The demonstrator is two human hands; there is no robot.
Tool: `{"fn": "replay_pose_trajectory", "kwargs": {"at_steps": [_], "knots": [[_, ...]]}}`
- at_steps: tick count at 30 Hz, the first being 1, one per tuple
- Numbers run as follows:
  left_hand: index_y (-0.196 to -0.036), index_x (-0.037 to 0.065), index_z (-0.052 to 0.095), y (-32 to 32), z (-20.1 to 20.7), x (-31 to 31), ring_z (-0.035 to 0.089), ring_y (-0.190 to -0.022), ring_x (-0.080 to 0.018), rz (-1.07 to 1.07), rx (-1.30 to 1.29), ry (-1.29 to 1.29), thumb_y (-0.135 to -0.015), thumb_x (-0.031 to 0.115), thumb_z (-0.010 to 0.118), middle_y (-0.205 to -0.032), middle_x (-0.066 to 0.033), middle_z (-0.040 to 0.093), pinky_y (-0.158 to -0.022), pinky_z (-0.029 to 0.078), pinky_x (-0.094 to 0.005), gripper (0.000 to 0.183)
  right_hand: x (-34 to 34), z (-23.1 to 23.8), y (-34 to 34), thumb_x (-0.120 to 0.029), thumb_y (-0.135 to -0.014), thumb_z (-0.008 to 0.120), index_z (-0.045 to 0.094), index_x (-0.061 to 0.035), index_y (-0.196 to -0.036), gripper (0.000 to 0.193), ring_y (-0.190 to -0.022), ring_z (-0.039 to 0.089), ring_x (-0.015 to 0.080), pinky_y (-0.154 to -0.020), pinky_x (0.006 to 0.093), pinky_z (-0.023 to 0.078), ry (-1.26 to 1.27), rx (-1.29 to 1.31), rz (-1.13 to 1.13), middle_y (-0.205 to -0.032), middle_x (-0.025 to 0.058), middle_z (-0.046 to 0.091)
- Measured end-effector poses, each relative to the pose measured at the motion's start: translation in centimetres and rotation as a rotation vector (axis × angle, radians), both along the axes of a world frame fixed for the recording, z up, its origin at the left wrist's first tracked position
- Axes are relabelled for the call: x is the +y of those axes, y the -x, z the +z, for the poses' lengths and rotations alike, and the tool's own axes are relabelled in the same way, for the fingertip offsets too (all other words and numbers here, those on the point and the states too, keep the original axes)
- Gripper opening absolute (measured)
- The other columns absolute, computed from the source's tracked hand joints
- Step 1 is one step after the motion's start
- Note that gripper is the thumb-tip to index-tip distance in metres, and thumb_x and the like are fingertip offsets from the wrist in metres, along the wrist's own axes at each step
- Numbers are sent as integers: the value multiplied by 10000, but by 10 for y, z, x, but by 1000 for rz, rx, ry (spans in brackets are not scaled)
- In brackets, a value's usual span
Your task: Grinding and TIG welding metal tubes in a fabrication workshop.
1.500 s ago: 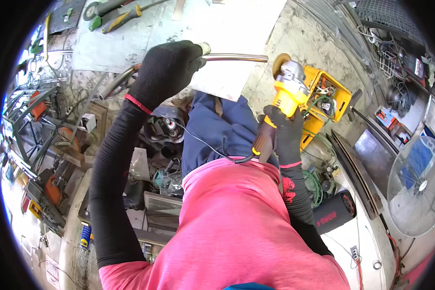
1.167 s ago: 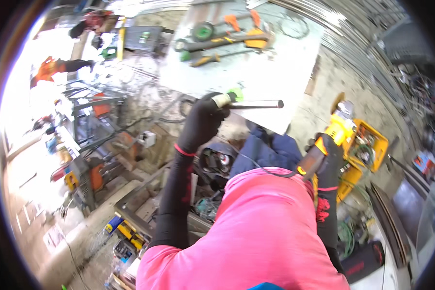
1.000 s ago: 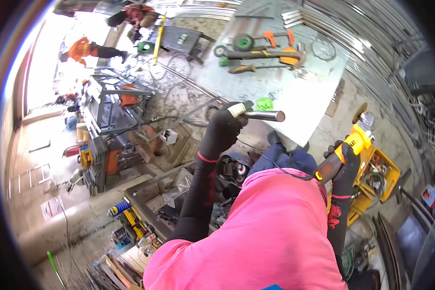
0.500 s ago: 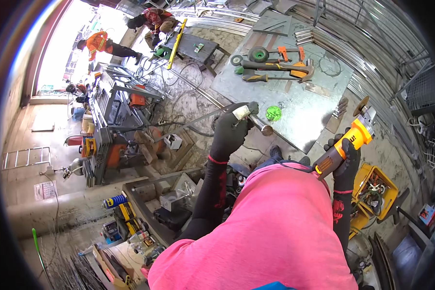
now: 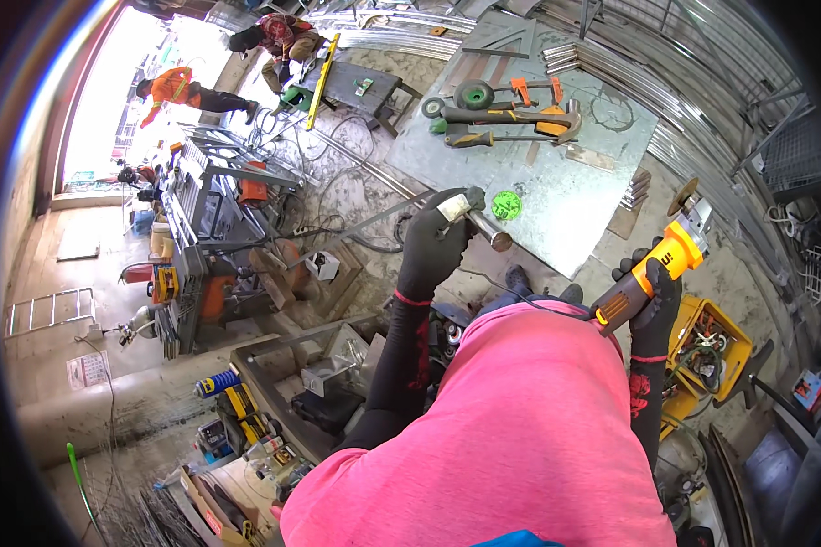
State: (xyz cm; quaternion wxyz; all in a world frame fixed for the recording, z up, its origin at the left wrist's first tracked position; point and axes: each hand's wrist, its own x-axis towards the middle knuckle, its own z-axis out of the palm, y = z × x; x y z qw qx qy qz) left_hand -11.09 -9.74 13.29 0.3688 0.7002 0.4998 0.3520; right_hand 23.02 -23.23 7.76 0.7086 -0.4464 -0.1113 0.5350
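My left hand (image 5: 433, 242), in a black glove with a red cuff edge, is closed around a shiny metal tube (image 5: 491, 230). The tube's round end points down to the right. A whitish patch shows by the fingers; whether it belongs to the glove or to something held, I cannot tell. In my right hand (image 5: 659, 305), also gloved in black, is a yellow angle grinder (image 5: 663, 263). Its thin brown disc (image 5: 683, 197) points up and away from me, apart from the tube. From the grinder's rear a dark cord runs left across my pink shirt.
Ahead lies a grey metal sheet (image 5: 556, 219) bearing a hammer (image 5: 520, 118), clamps, wheels and a round green disc (image 5: 506, 205). A yellow crate (image 5: 730, 383) of tools stands at right. Metal frames and cables fill the left. Two people (image 5: 178, 88) work at far left.
The surroundings have shifted slightly left in the view. Both hands keep nearly the same pose, still gripping the tube and the grinder. The person in orange has moved an arm.
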Motion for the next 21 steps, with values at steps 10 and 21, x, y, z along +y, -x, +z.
{"fn": "replay_pose_trajectory", "kwargs": {"at_steps": [10,21], "knots": [[-1337,-18,720,-7,2,-4,697,-716,-124,3,-8,-8,-1030,-31,573,-926,-86,748,-634,546,-289,341,-2,7,-1,-227,-966,762,508,-35,-1466,593,-933,748,277,-841,448,667,15,-53,48,-1079,119,698],[-1237,-16,744,-18,-13,8,738,-919,-322,-168,65,-171,-830,-34,743,-1128,-187,721,-771,591,-422,407,-13,-29,-13,-212,-982,749,502,-54,-1500,596,-936,742,300,-834,501,666,22,211,52,-1093,127,689]]}}
